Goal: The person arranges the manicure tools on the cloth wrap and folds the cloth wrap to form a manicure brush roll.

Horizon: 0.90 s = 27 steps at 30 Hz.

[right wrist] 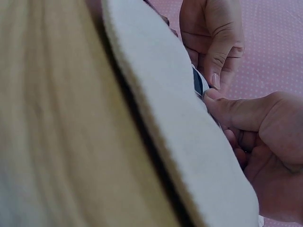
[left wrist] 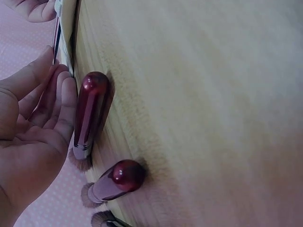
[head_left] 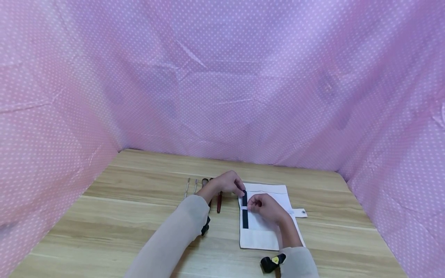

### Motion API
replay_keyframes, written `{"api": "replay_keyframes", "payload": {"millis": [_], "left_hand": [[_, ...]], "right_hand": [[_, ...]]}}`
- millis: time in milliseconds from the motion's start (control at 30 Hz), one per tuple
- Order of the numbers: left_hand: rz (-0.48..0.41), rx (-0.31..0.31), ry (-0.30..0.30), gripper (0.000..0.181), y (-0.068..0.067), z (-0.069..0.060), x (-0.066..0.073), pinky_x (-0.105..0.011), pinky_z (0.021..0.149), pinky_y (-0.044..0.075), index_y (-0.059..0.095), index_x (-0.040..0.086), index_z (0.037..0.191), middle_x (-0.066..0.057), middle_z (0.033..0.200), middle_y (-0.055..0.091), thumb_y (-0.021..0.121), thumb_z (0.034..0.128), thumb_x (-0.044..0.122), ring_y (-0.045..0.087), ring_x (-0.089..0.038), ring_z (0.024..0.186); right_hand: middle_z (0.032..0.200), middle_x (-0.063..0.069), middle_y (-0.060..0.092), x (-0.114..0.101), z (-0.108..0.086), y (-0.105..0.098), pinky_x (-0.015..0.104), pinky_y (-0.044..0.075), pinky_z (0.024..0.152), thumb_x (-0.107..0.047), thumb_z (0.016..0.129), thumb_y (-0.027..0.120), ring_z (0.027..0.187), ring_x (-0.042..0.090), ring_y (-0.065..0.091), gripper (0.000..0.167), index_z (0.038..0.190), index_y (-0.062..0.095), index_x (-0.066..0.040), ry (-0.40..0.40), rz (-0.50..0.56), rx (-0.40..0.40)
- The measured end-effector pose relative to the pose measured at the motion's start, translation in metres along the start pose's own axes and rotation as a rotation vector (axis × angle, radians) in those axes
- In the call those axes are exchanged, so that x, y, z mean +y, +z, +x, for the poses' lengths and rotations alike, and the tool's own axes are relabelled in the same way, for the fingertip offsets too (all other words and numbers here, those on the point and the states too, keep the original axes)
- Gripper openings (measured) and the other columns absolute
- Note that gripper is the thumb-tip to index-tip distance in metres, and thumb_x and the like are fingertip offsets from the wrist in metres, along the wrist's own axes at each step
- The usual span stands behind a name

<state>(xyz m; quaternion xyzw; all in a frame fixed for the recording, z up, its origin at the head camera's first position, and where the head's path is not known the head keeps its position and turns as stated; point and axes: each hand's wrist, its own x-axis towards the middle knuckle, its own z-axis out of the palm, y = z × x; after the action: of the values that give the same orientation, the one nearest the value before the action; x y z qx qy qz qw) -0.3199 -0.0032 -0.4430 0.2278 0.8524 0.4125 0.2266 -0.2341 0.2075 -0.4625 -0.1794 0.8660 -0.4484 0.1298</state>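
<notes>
A white fabric roll (head_left: 259,240) lies unfolded on the table, with a flat black strip (head_left: 245,220) along its left side. A narrow white elastic loop (head_left: 244,207) crosses over the strip. My left hand (head_left: 229,182) pinches the strip's far end between thumb and fingers; the left wrist view shows the strip edge-on at the fingertips. My right hand (head_left: 269,207) pinches the loop beside the strip, its other fingers curled. In the right wrist view the right thumb (right wrist: 236,112) presses at the loop, close to the left fingertips.
Left of the roll lie a dark red-handled brush (head_left: 219,202), another red-handled brush (left wrist: 124,176), and slim metal tools (head_left: 187,186), partly behind the left arm. A snap strap (head_left: 299,212) sticks out from the roll's right side. Pink dotted cloth (head_left: 222,96) surrounds the wooden table (head_left: 114,216).
</notes>
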Motion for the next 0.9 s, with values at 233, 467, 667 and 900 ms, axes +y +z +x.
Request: {"api": "replay_keyframes", "payload": {"millis": [233,467,667,900], "left_hand": [[-0.011,0.001,-0.005,0.010,0.002,-0.002,-0.002,-0.033,0.090,0.050,0.080,0.014,0.097,0.006,0.091,0.074,0.082,0.0877,0.012,0.063,-0.012,0.092],[-0.032,-0.010,0.003,0.011,0.003,-0.001,-0.002,-0.038,0.097,0.049,0.079,0.014,0.098,0.006,0.094,0.073,0.082,0.0880,0.012,0.063,-0.013,0.096],[-0.011,-0.004,0.001,0.011,0.003,-0.001,-0.002,-0.039,0.097,0.049,0.078,0.016,0.097,0.007,0.093,0.072,0.083,0.0876,0.013,0.063,-0.013,0.094],[-0.008,0.014,-0.003,0.010,0.006,-0.003,-0.003,-0.034,0.092,0.051,0.077,0.015,0.096,0.006,0.093,0.072,0.083,0.0872,0.013,0.063,-0.012,0.092]], "right_hand": [[0.084,0.000,0.064,0.002,-0.001,0.000,0.025,0.046,0.075,0.006,0.094,0.064,0.082,0.016,0.055,0.014,0.091,0.070,-0.007,-0.003,-0.006,-0.001],[0.086,0.001,0.066,0.001,-0.003,-0.006,0.025,0.047,0.075,0.000,0.094,0.070,0.082,0.015,0.057,0.006,0.094,0.071,-0.006,-0.005,-0.026,-0.007],[0.090,0.002,0.069,-0.001,-0.005,-0.019,0.025,0.050,0.078,-0.003,0.095,0.071,0.085,0.016,0.060,0.005,0.099,0.072,-0.005,-0.037,-0.069,-0.021],[0.087,0.003,0.068,0.002,-0.016,-0.035,0.024,0.048,0.075,-0.002,0.092,0.073,0.083,0.016,0.058,0.006,0.098,0.071,-0.002,-0.040,-0.086,-0.037]]}}
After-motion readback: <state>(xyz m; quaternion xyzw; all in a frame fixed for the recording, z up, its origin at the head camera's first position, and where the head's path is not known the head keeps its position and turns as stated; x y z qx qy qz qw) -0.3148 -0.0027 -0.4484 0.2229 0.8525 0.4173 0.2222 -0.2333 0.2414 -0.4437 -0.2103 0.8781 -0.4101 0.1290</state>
